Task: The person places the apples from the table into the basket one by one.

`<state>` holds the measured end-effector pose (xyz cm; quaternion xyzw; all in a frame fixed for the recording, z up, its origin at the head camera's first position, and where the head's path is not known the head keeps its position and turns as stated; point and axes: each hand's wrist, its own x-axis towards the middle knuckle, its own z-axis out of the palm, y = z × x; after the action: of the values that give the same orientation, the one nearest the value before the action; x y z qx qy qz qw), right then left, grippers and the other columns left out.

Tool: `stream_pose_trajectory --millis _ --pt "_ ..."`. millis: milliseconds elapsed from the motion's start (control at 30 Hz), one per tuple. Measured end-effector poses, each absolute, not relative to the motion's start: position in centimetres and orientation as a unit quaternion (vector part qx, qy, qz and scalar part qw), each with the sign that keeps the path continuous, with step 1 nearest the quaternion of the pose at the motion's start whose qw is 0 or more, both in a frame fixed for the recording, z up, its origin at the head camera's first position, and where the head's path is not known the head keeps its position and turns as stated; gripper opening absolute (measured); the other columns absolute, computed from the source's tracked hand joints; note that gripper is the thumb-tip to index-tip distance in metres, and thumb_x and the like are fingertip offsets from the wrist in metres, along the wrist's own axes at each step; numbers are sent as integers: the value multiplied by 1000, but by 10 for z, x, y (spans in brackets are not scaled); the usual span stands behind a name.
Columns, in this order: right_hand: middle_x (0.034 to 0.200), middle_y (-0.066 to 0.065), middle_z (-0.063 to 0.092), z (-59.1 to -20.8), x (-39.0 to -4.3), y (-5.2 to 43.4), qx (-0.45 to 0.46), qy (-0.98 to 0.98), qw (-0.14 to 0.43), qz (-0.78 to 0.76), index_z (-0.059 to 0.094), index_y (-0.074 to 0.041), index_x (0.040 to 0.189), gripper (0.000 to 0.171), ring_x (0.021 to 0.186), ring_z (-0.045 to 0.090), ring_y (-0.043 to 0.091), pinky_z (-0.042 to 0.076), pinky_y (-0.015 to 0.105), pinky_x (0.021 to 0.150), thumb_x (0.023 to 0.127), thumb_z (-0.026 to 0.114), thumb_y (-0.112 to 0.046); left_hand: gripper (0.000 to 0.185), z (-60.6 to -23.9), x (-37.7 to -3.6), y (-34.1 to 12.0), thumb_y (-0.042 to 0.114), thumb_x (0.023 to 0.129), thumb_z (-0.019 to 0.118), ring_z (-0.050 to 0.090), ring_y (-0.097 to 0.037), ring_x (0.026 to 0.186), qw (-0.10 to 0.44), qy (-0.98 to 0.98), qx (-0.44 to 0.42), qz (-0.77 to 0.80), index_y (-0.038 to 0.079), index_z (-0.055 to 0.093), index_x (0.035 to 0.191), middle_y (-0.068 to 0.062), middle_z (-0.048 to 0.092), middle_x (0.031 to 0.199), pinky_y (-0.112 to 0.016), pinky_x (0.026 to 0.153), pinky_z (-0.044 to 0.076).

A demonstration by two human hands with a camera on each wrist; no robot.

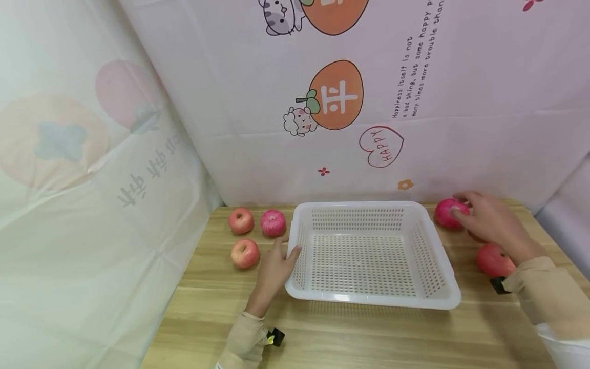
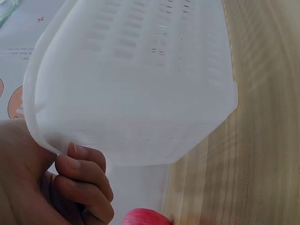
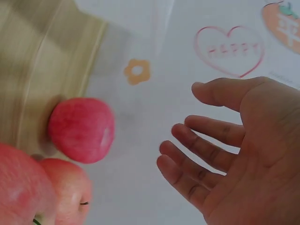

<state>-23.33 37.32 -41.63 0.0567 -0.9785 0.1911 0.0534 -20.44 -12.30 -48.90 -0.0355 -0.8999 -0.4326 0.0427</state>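
- My left hand (image 1: 273, 269) is grasping the white basket's (image 1: 442, 256) left rim.
- My right hand (image 1: 493, 223) is hovering, released, beside the far-right apple (image 1: 446, 212).

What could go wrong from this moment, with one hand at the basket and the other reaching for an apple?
1. The right hand is open, fingers spread, not yet touching the far right apple; a glancing touch may roll it toward the backdrop.
2. Two more apples lie close by; the wrist might knock them.
3. The left hand has only a fingertip grip on the white basket rim; it may slide on the table.
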Motion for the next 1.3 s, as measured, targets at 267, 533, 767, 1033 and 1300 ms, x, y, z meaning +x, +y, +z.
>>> stream_pose_trajectory --millis 267,533,767,1033,1300 --pt "144 44 43 -431 -272 394 87 -985 28 149 47 15 144 68 130 40 63 35 80 109 99 72 -29 45 -488 -206 -123 31 105 66 73 -14 63 42 -887 -55 -456 7 60 142 -10 79 79 -29 49 54" --pt "152 44 32 -451 -290 403 77 -985 -15 152 39 12 151 90 133 29 70 30 83 109 93 77 -46 43 -488 -207 -124 30 104 65 68 -9 60 45 -893 -48 -444 7 62 141 -10 79 79 -28 50 51" --pt "151 46 29 -464 -302 405 70 -986 -26 152 36 13 151 91 133 25 72 27 82 110 93 77 -44 42 -488 -209 -123 27 104 65 68 -8 60 47 -892 -52 -446 7 62 141 -7 78 77 -28 50 52" --pt "148 43 34 -474 -305 406 70 -985 -35 156 41 8 149 84 129 32 68 31 82 107 91 78 -41 44 -487 -208 -125 27 104 64 68 -9 61 33 -893 -46 -446 4 61 142 -9 78 80 -28 50 52" --pt "145 46 34 -482 -309 406 62 -983 -48 168 35 11 152 89 127 36 66 35 83 105 92 77 -39 47 -491 -209 -125 28 105 63 70 -10 63 24 -892 -47 -449 4 60 145 -11 80 87 -28 51 55"
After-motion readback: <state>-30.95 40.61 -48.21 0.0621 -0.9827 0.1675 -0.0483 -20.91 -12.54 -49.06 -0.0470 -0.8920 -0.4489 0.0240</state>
